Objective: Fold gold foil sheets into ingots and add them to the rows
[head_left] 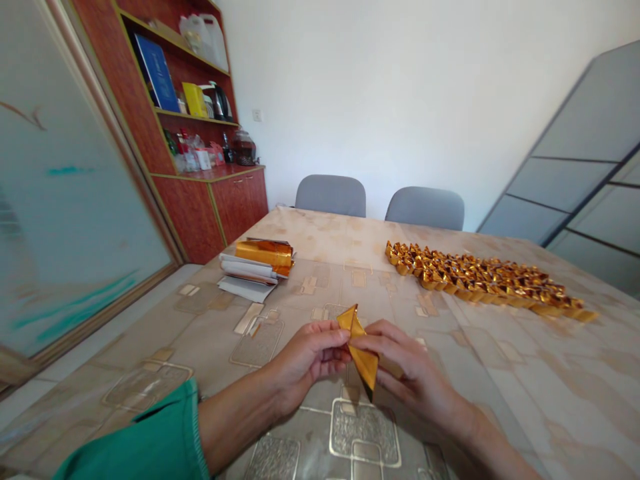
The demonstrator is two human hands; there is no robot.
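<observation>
Between my two hands, above the table, is a piece of shiny gold foil paper (pixel 364 363) folded into a slanted shape with pointed ends. My left hand (pixel 320 350) pinches its left side near the upper part, thumb on top. From the right, my right hand (pixel 410 360) grips the same foil paper, its fingers pressed on the middle and right edge. Part of the paper is hidden behind my fingers. Farther left lies a stack of gold and white paper sheets (pixel 265 257). Rows of folded gold pieces (pixel 480 277) stand packed together on the right.
A patterned covering lies over the table (pixel 330 233). Two grey chairs (pixel 331 193) stand at its far side against the white wall. At the back left is a red-brown shelf cabinet (pixel 210 207) holding bottles and a kettle. A sliding glass door (pixel 75 200) is at the left.
</observation>
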